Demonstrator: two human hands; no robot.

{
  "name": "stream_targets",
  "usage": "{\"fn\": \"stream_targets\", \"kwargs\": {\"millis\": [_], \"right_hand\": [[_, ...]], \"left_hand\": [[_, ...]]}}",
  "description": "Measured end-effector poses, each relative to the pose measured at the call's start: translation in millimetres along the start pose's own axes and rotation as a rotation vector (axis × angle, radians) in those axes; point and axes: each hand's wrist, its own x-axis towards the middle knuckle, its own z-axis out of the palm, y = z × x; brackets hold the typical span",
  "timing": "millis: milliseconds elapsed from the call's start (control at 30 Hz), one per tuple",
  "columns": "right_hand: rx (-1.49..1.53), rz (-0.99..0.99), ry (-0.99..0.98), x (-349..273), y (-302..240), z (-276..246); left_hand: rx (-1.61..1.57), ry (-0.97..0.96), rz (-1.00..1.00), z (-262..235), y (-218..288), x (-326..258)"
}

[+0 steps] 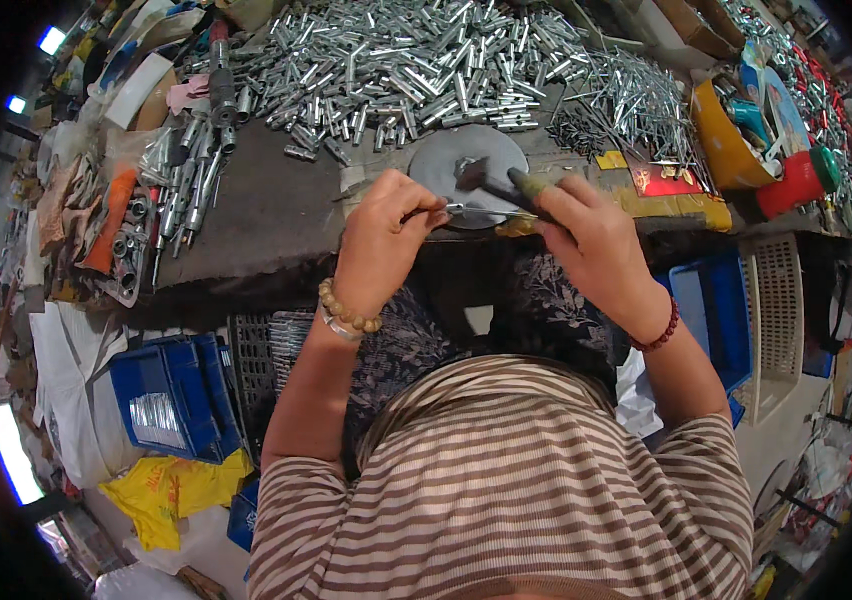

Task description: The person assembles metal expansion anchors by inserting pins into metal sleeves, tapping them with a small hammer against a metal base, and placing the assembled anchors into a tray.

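My left hand [386,225] is closed in a pinch on the end of a small silvery metal tube [455,208], above the near edge of a round grey metal disc [428,160]. My right hand [591,240] grips a small hammer [486,182] by its handle, with the dark head tilted over the disc. A thin metal rod [508,213] runs between the tube and my right fingers. Whether rod and tube are joined is too small to tell, and my right fingertips are partly hidden.
Loose metal tubes [396,70] heap at the workbench's back, beside thin rods [646,100]. A yellow container [721,135] and red jar [791,185] stand right; an orange-handled tool [111,220] lies left. Blue crates [161,395] are below the bench at left.
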Motion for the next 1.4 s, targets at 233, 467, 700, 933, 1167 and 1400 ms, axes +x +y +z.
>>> {"fn": "stream_targets", "kwargs": {"millis": [233, 467, 700, 933, 1167, 1400], "right_hand": [[-0.091, -0.127, 0.076, -11.9, -12.1, 3.1], [0.307, 0.050, -0.045, 6.6, 1.7, 10.4], [-0.187, -0.076, 0.036, 22.9, 6.5, 10.1], [-0.232, -0.034, -0.005, -8.0, -16.1, 29.2], [-0.279, 0.041, -0.002, -5.2, -11.9, 34.5], [0.247, 0.261, -0.288, -12.0, -15.2, 33.2]], "left_hand": [[0.007, 0.021, 0.031, 0.4, 2.1, 1.3], [0.030, -0.028, 0.041, -4.8, 0.3, 1.2], [-0.014, -0.006, 0.001, -2.8, -0.3, -1.1], [0.035, 0.117, 0.010, 5.1, 2.2, -10.2], [0.010, 0.102, -0.023, 5.3, 2.5, -13.2], [-0.126, 0.277, -0.157, 23.0, 18.1, -40.1]]}}
